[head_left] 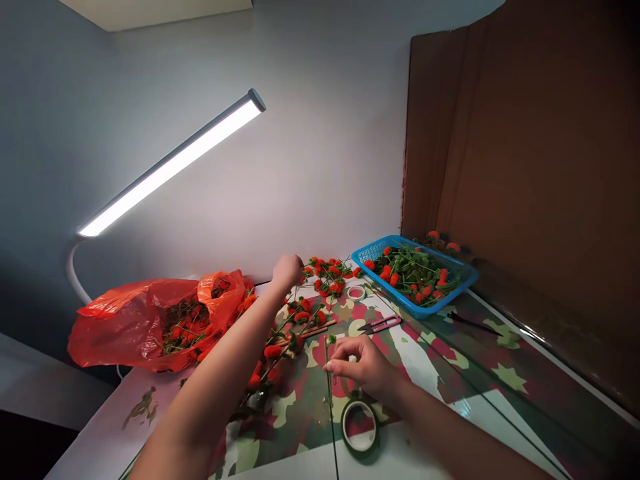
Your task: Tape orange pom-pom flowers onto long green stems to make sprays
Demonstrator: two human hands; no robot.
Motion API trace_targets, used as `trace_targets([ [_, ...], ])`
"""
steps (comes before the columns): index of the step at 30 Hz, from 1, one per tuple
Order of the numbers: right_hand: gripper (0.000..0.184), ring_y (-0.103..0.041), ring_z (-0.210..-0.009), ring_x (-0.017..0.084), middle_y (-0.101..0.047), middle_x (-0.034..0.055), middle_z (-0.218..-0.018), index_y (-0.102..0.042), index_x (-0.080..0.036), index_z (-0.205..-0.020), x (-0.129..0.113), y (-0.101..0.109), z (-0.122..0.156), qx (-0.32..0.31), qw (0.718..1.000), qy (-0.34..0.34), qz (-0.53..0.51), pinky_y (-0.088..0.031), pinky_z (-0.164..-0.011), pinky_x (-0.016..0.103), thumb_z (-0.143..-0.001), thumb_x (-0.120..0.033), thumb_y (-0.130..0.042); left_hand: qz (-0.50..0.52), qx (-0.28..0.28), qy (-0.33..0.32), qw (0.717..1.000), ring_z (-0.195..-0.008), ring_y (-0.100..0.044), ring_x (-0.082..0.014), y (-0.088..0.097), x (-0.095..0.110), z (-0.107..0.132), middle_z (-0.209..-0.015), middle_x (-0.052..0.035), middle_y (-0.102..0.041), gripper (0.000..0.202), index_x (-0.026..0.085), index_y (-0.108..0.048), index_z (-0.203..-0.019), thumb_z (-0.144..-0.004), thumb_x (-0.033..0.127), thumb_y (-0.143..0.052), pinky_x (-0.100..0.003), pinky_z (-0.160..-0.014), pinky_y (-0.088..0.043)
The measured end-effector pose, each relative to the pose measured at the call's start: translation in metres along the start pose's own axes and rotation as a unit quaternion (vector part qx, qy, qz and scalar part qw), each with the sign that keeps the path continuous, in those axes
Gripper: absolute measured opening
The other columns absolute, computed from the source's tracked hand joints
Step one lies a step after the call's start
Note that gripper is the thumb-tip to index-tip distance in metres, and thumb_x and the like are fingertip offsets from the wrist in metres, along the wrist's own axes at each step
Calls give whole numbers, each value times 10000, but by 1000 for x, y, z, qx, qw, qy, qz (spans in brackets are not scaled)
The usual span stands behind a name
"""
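My left hand (287,270) reaches far across the table, its fingers closed at a pile of red artificial flowers on green stems (327,273) near the wall; what it grips is hidden. My right hand (360,363) rests near the table's middle and pinches a thin green stem (329,380) that runs toward me. A roll of green tape (359,427) lies just under that wrist. More red flowers on stems (285,340) lie between my two arms.
A blue basket (463,272) of flowers stands at the back right beside a brown cardboard wall (525,167). A red plastic bag (130,323) of flowers lies left. Pink-handled snips (381,325) and a small tape roll (356,293) lie on the camouflage cloth (425,360). A lit lamp bar (170,163) hangs overhead.
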State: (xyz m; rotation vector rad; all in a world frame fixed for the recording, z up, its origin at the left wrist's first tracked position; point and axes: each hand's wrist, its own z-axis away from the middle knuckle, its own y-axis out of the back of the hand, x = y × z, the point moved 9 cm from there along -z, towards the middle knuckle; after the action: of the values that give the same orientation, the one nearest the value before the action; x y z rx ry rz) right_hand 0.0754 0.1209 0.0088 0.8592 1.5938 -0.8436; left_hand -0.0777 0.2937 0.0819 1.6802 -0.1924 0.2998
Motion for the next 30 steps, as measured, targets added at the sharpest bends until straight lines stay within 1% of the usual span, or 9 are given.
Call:
trace_targets([
  [2,192,-443,-589,112,-484,-16,-565,-609,-148,-505,0,0,0,-3,1000,0,2,-343,-628,271,-651,-260,-664,63,24,5,998,-754,-637,-227,16,-2,20,-747,-122,-682,208,105,-711,-826,-785,271,-592,-314,-685,-470],
  [4,192,-435,-587,109,-487,-14,-576,-611,-149,-507,-1,1,0,-2,1000,2,5,-340,-623,270,-652,-265,-662,130,36,2,991,-704,-631,-194,21,-2,51,-754,-97,-695,267,122,-716,-892,-797,317,-560,-274,-635,-462],
  [7,200,-430,-575,107,-495,-11,-580,-612,-151,-509,-1,1,1,-6,1000,5,8,-342,-606,267,-659,-275,-661,238,30,-5,971,-647,-602,-151,2,1,121,-754,-67,-696,352,128,-717,-902,-797,415,-541,-239,-588,-451],
  [10,211,-446,-586,113,-503,-8,-583,-622,-154,-533,-5,1,3,-11,1000,18,21,-355,-611,266,-682,-300,-658,520,70,107,845,-601,-566,-130,-38,-14,203,-695,-58,-682,362,114,-727,-823,-657,435,-701,-234,-583,-447],
  [14,239,-452,-597,116,-501,-8,-588,-621,-153,-542,-8,1,6,-7,999,17,38,-366,-616,265,-690,-335,-663,659,70,240,709,-647,-604,-133,-96,-17,282,-723,-53,-689,409,126,-724,-899,-572,365,-790,-257,-669,-486],
  [16,241,-460,-607,118,-508,-5,-600,-623,-151,-551,-8,1,7,-10,999,14,44,-369,-626,266,-694,-341,-664,698,85,264,660,-725,-632,-143,-108,-12,299,-795,-54,-702,441,149,-711,-958,-568,334,-801,-256,-714,-494],
  [19,236,-466,-614,118,-519,-3,-618,-624,-149,-562,-8,0,8,-19,999,16,47,-368,-620,262,-699,-338,-660,721,116,276,625,-747,-646,-141,-113,-8,306,-825,-43,-707,496,178,-681,-1040,-579,315,-802,-254,-726,-504],
  [26,204,-457,-604,111,-516,-10,-594,-633,-146,-558,-12,-2,9,-18,998,22,62,-363,-633,265,-697,-294,-655,722,159,288,608,-903,-649,-194,-108,-8,303,-925,-74,-717,410,171,-714,-959,-583,312,-799,-289,-810,-505],
  [30,216,-469,-599,117,-524,-6,-581,-636,-146,-552,-14,-3,10,-17,997,13,71,-361,-615,266,-699,-302,-656,725,144,267,618,-894,-652,-206,-107,-2,296,-923,-79,-722,382,168,-719,-956,-610,321,-776,-306,-794,-516],
])
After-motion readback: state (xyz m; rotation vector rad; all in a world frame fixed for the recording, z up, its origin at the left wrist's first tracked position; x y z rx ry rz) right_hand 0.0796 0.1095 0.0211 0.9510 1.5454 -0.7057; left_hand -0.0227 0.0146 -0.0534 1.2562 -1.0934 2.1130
